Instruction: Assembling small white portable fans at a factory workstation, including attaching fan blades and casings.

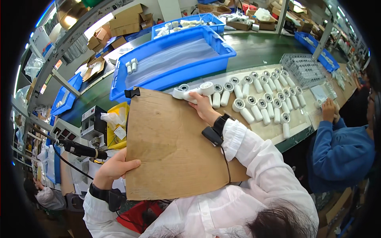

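A large brown cardboard sheet (170, 150) lies tilted in front of me, with a black clip (132, 93) at its far left corner. My left hand (117, 166) is closed on the sheet's left edge, thumb on top. At the sheet's far edge, my right hand (204, 107) has its fingers closed around a white round-headed handle (194, 94), one of two or so bunched there. Fingers and overlap partly hide these pieces. Several similar white round-headed handles (262, 104) stand in rows to the right, on a pale board (260, 129).
Beyond the sheet stands a blue bin (174, 77) with small white cylinders inside. At left are a yellow tray (118, 129), a black box-shaped device (93, 123) and a black power screwdriver (81, 150). A clear divided tray (303, 69) sits far right, near a co-worker in blue (341, 154).
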`<control>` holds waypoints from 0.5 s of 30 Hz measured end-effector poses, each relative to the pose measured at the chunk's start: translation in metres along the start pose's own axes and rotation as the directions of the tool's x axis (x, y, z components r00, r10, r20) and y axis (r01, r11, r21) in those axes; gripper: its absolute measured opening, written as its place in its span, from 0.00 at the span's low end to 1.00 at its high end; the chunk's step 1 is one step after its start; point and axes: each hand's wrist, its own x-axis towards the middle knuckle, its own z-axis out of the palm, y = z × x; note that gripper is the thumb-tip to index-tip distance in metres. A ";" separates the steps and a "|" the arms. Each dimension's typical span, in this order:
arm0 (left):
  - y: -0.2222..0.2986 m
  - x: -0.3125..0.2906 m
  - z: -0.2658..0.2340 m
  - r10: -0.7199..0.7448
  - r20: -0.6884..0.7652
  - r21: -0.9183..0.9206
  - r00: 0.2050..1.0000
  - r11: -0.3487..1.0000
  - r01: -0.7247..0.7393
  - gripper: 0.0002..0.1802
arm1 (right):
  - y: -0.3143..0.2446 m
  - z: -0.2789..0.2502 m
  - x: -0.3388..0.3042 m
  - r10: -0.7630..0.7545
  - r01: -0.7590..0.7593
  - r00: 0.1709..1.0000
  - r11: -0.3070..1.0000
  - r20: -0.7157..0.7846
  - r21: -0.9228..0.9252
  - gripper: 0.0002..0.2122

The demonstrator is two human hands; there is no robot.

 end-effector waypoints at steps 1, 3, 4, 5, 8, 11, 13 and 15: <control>-0.002 -0.004 -0.001 0.009 -0.007 -0.028 1.000 1.000 -0.009 0.23 | -0.004 -0.005 0.001 -0.004 0.004 1.000 1.000 0.009 -0.007 0.15; -0.003 -0.011 -0.003 0.021 -0.015 -0.061 1.000 0.998 -0.021 0.23 | -0.008 -0.015 0.001 -0.011 0.011 1.000 1.000 0.011 0.014 0.16; -0.003 -0.014 -0.003 0.007 -0.012 -0.068 1.000 0.998 -0.008 0.23 | -0.009 -0.021 0.001 -0.012 0.012 1.000 1.000 0.009 0.026 0.16; -0.003 -0.018 -0.002 -0.009 -0.009 -0.075 1.000 0.997 0.008 0.23 | -0.009 -0.026 0.000 -0.009 0.009 1.000 1.000 0.011 0.022 0.16; -0.004 -0.023 0.000 -0.030 -0.019 -0.104 0.999 0.994 0.028 0.23 | -0.013 -0.040 0.001 0.039 -0.044 0.996 0.998 0.077 0.055 0.16; -0.009 -0.027 0.004 -0.036 -0.046 -0.159 0.998 0.987 0.028 0.23 | -0.018 -0.058 -0.003 0.049 -0.058 0.989 0.996 0.142 0.064 0.17; -0.014 -0.035 0.002 -0.032 -0.051 -0.200 0.998 0.980 0.021 0.24 | -0.024 -0.068 -0.008 0.054 -0.067 0.983 0.996 0.176 0.065 0.17; -0.020 -0.043 0.002 -0.036 -0.051 -0.227 0.998 0.974 0.023 0.24 | -0.029 -0.079 -0.012 0.033 -0.056 0.969 0.995 0.244 0.087 0.18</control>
